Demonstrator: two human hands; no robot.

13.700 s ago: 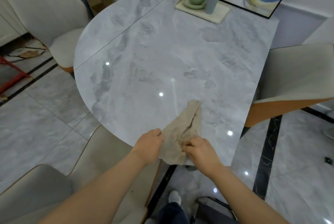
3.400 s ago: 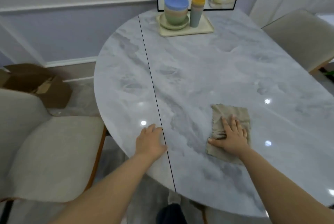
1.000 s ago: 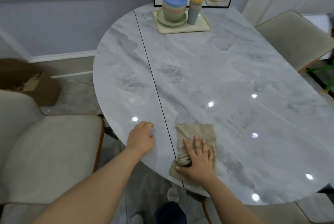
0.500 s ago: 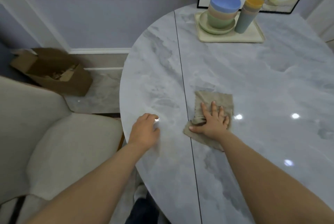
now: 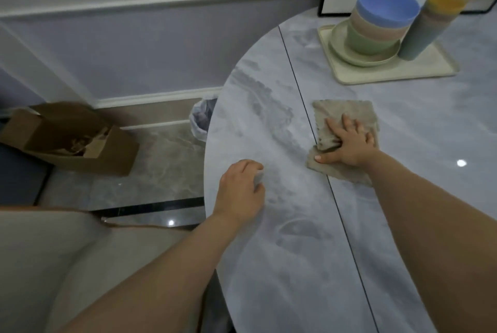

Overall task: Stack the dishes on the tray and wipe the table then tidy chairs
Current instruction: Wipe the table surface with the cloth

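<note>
Two hands rest on our table (image 5: 295,265): left hand (image 5: 240,193) loosely curled by the rounded edge at centre, right hand (image 5: 349,144) spread flat on the cloth (image 5: 347,112). Open tabletop lies right; tray (image 5: 390,72) upper right.

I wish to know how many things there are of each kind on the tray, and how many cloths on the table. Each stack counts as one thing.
Bowl stack: 1
Cup stack: 1
Plate, under the bowls: 1 visible
Cloth, under the right hand: 1
Total: 4
</note>
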